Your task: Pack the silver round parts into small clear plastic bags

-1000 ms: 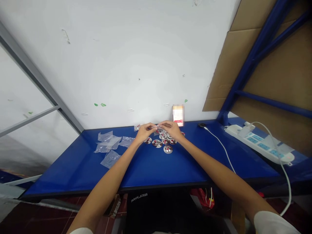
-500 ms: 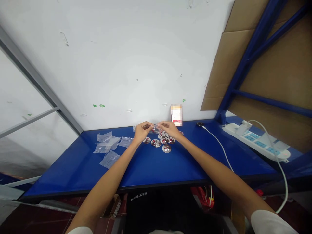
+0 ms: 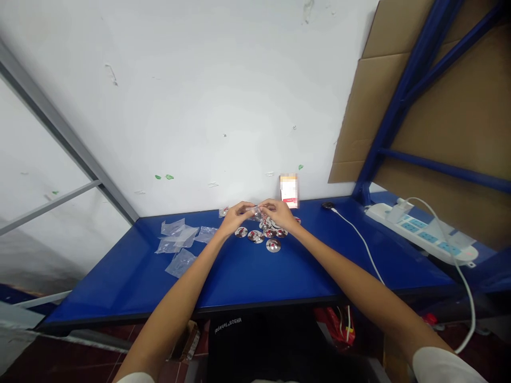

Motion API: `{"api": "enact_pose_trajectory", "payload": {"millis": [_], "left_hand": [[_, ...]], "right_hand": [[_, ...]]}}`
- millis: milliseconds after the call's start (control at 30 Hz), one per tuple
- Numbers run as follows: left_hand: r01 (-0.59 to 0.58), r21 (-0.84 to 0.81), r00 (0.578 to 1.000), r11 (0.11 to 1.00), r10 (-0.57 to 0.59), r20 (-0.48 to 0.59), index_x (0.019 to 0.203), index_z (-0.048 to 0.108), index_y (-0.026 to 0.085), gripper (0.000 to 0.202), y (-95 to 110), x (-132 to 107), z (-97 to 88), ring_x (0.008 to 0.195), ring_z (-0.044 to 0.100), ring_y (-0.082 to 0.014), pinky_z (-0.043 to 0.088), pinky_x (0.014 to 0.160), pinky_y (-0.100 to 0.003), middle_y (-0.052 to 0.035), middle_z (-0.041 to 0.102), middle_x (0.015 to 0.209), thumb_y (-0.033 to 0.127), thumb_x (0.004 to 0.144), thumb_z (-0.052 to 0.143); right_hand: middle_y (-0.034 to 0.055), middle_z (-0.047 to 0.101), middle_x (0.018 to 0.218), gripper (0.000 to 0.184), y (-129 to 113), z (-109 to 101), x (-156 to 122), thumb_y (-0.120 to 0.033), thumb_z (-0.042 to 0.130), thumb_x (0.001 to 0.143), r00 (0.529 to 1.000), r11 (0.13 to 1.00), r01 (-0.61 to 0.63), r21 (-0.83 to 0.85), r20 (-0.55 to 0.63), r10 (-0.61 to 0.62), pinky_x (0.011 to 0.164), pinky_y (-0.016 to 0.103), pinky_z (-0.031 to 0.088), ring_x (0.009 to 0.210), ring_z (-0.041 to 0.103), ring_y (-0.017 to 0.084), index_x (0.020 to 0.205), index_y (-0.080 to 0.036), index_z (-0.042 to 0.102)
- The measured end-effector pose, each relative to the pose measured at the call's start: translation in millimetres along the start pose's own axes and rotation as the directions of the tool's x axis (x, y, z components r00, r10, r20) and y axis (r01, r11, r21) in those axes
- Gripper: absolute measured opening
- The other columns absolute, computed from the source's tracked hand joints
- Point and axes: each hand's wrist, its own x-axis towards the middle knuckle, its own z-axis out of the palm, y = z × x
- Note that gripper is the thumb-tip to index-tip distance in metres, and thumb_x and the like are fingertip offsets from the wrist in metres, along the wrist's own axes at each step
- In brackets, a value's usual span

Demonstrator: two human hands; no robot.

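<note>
My left hand (image 3: pixel 236 217) and my right hand (image 3: pixel 279 213) pinch the upper edge of a small clear plastic bag (image 3: pixel 256 214) between them, above the back of the blue table. Something shiny shows inside the bag, partly covered by my fingers. Just below and in front lie several round metal discs with red centres, like small finger cymbals, among them one disc (image 3: pixel 273 244) nearest me and another disc (image 3: pixel 256 236) to its left. More discs sit under my right hand, partly hidden. Left of my left forearm, flat clear bags (image 3: pixel 181 236) are spread on the table.
A phone (image 3: pixel 289 191) with a lit screen leans on the white wall. A white power strip (image 3: pixel 421 234) and a round black charging puck (image 3: pixel 328 205) with a white cable are at the right. A bagged piece (image 3: pixel 224 211) lies behind my left hand.
Both hands stay at the bag, pinching its edge, with only slight finger movement. The whole view has shifted a little; the discs and flat bags lie as before.
</note>
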Motion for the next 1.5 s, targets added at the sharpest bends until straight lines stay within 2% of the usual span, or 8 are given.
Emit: {"api": "enact_pose_trajectory", "payload": {"millis": [367,567,800,967,1100,1233,1367,1500], "left_hand": [[-0.013,0.047,0.997,0.999,0.016,-0.072,0.101,0.082,0.016,0.039,-12,2,-1.7,0.075,0.071,-0.0206,0.056,0.064,-0.03,-0.0079,0.079,0.088,0.053,0.09,0.078],[-0.091,0.177,0.985,0.98,0.115,-0.132,0.102,0.084,0.019,0.032,-7,-1,2.0,0.079,0.072,-0.0206,0.057,0.072,-0.032,-0.006,0.082,0.094,0.048,0.095,0.072],[-0.095,0.233,0.965,0.968,0.146,-0.216,0.101,0.084,0.021,0.028,5,-6,7.7,0.088,0.076,-0.023,0.058,0.081,-0.033,-0.0057,0.083,0.101,0.046,0.096,0.072],[-0.054,0.103,0.981,0.993,0.072,-0.179,0.101,0.085,0.019,0.034,2,-6,8.4,0.093,0.075,-0.0249,0.059,0.083,-0.034,-0.0079,0.083,0.101,0.049,0.095,0.073],[0.063,-0.111,0.993,0.992,-0.073,-0.096,0.104,0.085,0.018,0.042,-1,-4,5.8,0.1,0.074,-0.0264,0.061,0.079,-0.033,-0.0094,0.081,0.107,0.056,0.096,0.069],[0.16,-0.158,0.985,0.974,-0.167,-0.031,0.106,0.084,0.018,0.046,-6,-1,1.7,0.095,0.073,-0.0252,0.065,0.076,-0.035,-0.0102,0.08,0.105,0.06,0.087,0.079],[0.17,-0.141,0.985,0.975,-0.169,0.02,0.11,0.084,0.018,0.047,-10,-1,-1.0,0.097,0.075,-0.0262,0.065,0.077,-0.036,-0.0119,0.08,0.107,0.056,0.082,0.086],[0.117,-0.132,0.992,0.984,-0.121,-0.027,0.104,0.085,0.018,0.044,-12,-1,0.1,0.092,0.075,-0.0241,0.065,0.078,-0.036,-0.0111,0.081,0.102,0.054,0.081,0.088]], "right_hand": [[0.0062,0.082,0.099,0.029,-12,5,-6,-0.049,0.073,0.095,0.999,1.0,0.007,-0.029,0.034,-0.006,0.078,0.037,0.065,0.086,0.077,0.024,0.105,-0.024,0.082],[0.0081,0.08,0.102,0.048,-8,3,-3,-0.063,0.065,0.099,0.977,0.969,-0.189,0.158,0.128,0.17,0.065,0.032,0.067,0.08,0.076,0.022,0.11,-0.02,0.081],[0.0085,0.082,0.109,0.037,-4,-1,-1,-0.051,0.08,0.091,0.969,0.969,-0.165,0.185,0.213,0.124,0.069,0.033,0.068,0.086,0.078,0.023,0.113,-0.021,0.081],[0.0085,0.083,0.098,0.026,4,2,0,-0.039,0.079,0.092,0.977,0.985,-0.13,0.11,0.183,0.109,0.068,0.033,0.066,0.082,0.079,0.023,0.108,-0.019,0.081],[0.0074,0.083,0.095,0.016,6,3,-1,-0.026,0.072,0.095,0.992,0.997,-0.081,0.002,0.096,0.08,0.073,0.033,0.065,0.078,0.079,0.021,0.107,-0.019,0.08],[0.0053,0.084,0.095,0.016,-1,4,-5,-0.018,0.068,0.096,1.0,0.984,-0.021,-0.179,0.016,0.024,0.078,0.033,0.065,0.084,0.081,0.022,0.105,-0.022,0.08],[0.0021,0.083,0.085,0.012,-8,6,-10,-0.02,0.07,0.096,0.999,0.923,0.025,-0.385,-0.022,-0.037,0.076,0.033,0.063,0.081,0.081,0.024,0.104,-0.025,0.078],[0.0016,0.083,0.086,0.011,-8,9,-14,-0.022,0.071,0.098,0.998,0.913,0.038,-0.406,-0.032,-0.056,0.075,0.032,0.062,0.081,0.081,0.024,0.106,-0.025,0.077]]}}
